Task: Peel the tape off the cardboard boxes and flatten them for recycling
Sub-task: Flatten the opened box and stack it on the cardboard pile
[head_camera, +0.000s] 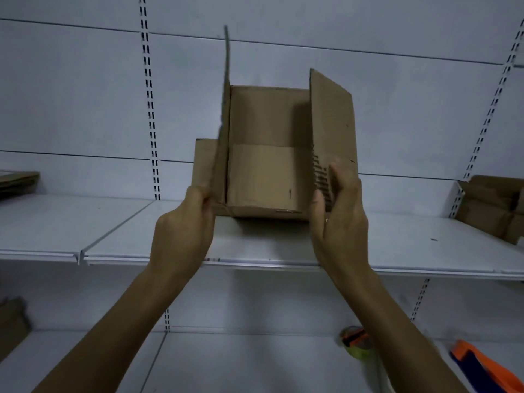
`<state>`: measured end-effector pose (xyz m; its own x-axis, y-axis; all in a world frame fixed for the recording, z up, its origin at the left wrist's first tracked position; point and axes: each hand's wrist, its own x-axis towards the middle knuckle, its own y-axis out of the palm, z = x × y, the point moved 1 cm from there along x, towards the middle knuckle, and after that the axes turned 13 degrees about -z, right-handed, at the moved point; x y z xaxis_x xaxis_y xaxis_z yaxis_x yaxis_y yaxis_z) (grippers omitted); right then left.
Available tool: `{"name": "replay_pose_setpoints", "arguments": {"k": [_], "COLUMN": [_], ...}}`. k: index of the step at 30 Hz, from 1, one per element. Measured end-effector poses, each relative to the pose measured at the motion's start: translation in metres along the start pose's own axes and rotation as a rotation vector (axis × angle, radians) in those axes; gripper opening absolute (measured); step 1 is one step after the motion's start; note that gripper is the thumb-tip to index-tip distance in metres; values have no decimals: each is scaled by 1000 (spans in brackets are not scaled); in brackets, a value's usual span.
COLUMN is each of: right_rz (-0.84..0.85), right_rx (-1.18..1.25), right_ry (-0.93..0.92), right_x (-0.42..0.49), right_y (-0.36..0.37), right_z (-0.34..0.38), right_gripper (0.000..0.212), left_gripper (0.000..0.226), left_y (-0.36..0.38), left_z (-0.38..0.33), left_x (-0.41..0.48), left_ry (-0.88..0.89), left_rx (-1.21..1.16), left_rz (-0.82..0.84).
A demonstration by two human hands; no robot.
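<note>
A brown cardboard box (266, 154) stands on the white middle shelf (397, 245), its open side facing me and its flaps spread. My left hand (184, 231) grips the lower left flap at the box's near corner. My right hand (337, 219) holds the right flap, thumb on the inner face and fingers on the outer face. The left flap stands almost edge-on and tall. I see no tape on the box from here.
Flat cardboard lies at the shelf's far left (17, 181), more brown boxes sit at the far right (493, 208). On the lower shelf rest a tape roll with an orange cutter (355, 346) and an orange-and-blue tape dispenser (482, 367). Cardboard also shows at lower left (12, 321).
</note>
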<state>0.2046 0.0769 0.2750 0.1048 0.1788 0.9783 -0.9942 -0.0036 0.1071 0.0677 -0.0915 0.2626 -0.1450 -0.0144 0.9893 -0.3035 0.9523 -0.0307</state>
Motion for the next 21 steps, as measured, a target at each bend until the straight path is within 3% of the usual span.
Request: {"name": "replay_pose_setpoints", "arguments": {"k": [3,6,8,11,16,19,21], "right_rz": [-23,-95,-132,-165,-262,3,173], "right_rx": [-26,-102,-130,-149,-127,-445,-736], "right_ry": [-32,-101,-100,-21,354,371,179], "right_x": [15,29,34,34,27,15,10], "right_y": [-15,-32,-41,-54,-76,-78,-70], "right_z": [4,5,4,-1,-30,-53,-62], "right_gripper": [39,42,42,44,44,45,54], "left_gripper": [11,50,84,102,126,125,120], "left_y": [4,11,18,28,40,43,44], "left_z": [-2,-18,-32,-42,-33,-38,-40], "left_x": [-8,-13,-13,-2,9,10,10], "left_ry": [-214,-421,-447,-500,-340,-236,-158], "left_rx": [-60,-171,-132,-102,72,106,109], "left_rz": [-74,-30,34,40,258,312,312]}}
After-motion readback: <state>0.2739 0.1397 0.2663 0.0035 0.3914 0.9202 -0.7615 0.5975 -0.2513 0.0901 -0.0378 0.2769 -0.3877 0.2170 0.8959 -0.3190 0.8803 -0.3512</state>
